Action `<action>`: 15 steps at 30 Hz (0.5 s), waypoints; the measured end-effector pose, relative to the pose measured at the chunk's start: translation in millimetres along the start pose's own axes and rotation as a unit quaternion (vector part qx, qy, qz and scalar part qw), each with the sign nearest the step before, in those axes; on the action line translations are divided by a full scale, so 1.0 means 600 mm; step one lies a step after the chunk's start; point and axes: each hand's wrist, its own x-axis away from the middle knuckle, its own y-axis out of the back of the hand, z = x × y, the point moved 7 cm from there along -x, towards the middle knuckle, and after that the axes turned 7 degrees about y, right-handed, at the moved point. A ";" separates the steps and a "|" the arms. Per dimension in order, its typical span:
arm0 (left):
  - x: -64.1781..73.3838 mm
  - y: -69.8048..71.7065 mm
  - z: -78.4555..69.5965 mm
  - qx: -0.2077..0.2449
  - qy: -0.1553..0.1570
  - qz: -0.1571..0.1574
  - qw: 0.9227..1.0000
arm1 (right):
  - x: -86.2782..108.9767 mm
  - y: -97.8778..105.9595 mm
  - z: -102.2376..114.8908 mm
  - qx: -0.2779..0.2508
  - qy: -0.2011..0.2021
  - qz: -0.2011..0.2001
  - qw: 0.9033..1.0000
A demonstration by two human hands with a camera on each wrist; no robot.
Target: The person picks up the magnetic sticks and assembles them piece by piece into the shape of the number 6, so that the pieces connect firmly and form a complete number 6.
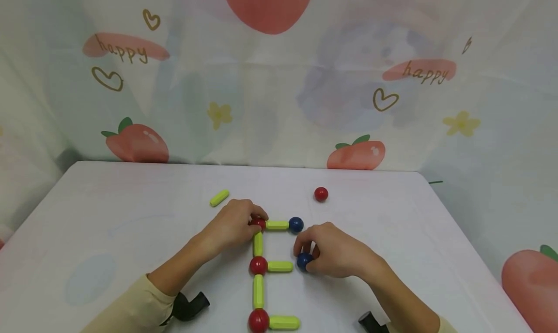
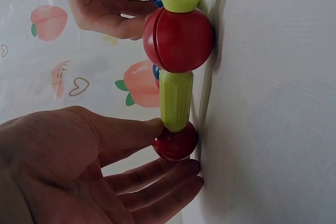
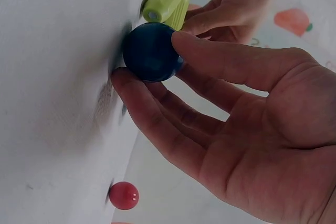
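My left hand (image 1: 237, 224) holds the far red ball (image 1: 258, 223) between thumb and fingers. From it a chain of green rods and red balls runs toward me, through a middle red ball (image 1: 258, 265) to a near one (image 1: 259, 320). Each red ball has a green rod pointing right; the far rod (image 1: 277, 225) ends in a blue ball (image 1: 296, 224). My right hand (image 1: 337, 250) pinches a second blue ball (image 3: 152, 52) by the tip of the middle rod (image 1: 280, 266). The right wrist view shows that rod's bare end facing the ball.
A loose green rod (image 1: 219, 198) lies beyond my left hand. One loose red ball (image 1: 321, 194) sits at the back right of the white table (image 1: 144, 217). A printed cloth (image 1: 270, 96) hangs behind the table's far edge.
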 end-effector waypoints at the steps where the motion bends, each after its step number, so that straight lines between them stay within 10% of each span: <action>1: 0.000 0.000 -0.001 0.000 -0.001 -0.001 1.000 | 0.000 -0.001 0.001 -0.001 0.003 0.001 1.000; 15: 0.002 0.000 -0.002 -0.007 0.006 0.001 1.000 | -0.001 -0.012 0.011 0.001 0.018 0.008 1.000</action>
